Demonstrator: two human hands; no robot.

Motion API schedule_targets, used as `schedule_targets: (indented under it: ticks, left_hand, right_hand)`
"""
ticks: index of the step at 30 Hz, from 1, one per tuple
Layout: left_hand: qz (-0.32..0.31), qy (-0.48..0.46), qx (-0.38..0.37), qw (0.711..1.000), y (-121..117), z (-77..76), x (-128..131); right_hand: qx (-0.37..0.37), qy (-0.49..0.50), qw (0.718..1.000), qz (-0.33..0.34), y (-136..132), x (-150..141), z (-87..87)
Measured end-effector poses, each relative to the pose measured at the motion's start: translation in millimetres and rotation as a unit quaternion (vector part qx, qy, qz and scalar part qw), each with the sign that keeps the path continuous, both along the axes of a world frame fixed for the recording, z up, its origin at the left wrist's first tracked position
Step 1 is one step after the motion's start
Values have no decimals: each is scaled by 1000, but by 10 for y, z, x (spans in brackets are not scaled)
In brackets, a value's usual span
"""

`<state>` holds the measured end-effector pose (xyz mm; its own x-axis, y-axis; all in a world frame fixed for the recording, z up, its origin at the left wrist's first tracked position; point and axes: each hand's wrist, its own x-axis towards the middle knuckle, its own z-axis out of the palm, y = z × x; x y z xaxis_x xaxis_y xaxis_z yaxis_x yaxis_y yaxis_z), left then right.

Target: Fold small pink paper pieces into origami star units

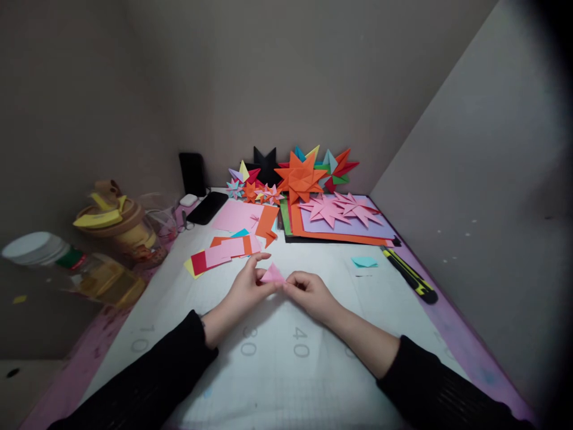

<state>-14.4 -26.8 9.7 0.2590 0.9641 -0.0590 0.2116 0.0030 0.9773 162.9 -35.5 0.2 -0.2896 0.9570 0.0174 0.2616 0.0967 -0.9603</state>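
A small piece of folded pink paper (274, 273) with a pointed top is held just above the white mat (290, 370). My left hand (247, 283) pinches its lower left side between thumb and fingers, the index finger raised above. At the paper's lower right corner, my right hand (312, 292) grips with thumb and forefinger, its other fingers curled in. Both thumbs nearly meet at the bottom edge. Just beyond the hands lie loose slips of coloured paper, among them a pink slip (218, 255) and a red slip (198, 263).
Folded paper stars, including a big orange star (301, 177) and a pink star (325, 210), stand or lie at the back. A box cutter (409, 275) and folded turquoise paper (364, 262) lie right. Phone (208, 207), tumbler (120, 224) and bottle (98, 280) are left.
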Motion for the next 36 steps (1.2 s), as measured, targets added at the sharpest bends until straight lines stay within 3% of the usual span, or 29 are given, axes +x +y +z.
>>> schedule_targets:
  ticks: [11, 14, 17, 19, 23, 25, 28, 32, 34, 36]
  left_hand:
    - [10, -22, -29, 999, -18, 24, 2]
    - [6, 3, 29, 1000, -20, -9, -11]
    - [5, 88, 145, 985, -36, -31, -51]
    - [-12, 150, 258, 954, -44, -36, -94]
    - [-40, 207, 483, 850, -41, -2, -176]
    - [-50, 218, 545, 808, -37, 38, -198]
    - [-65, 228, 586, 775, -39, 97, -206]
    - [-75, 217, 574, 786, -48, 94, -194]
    - [-72, 198, 536, 817, -56, 51, -181]
    - [-46, 178, 463, 867, -65, -3, -157]
  right_hand:
    - [23, 1, 1000, -15, -11, -50, -36]
    - [75, -14, 996, -42, -10, -25, -49]
    - [137, -22, 989, -50, -14, 2, -49]
    - [168, -7, 985, -43, -19, 18, -48]
    - [208, 16, 978, -18, -28, 38, -55]
    - [217, 14, 976, -10, -30, 41, -58]
    - [224, 14, 974, -7, -30, 41, -61]
    - [229, 15, 973, -4, -24, 39, -67]
    - [233, 12, 972, -6, -17, 38, -69]
    - [239, 10, 971, -11, -10, 39, -71]
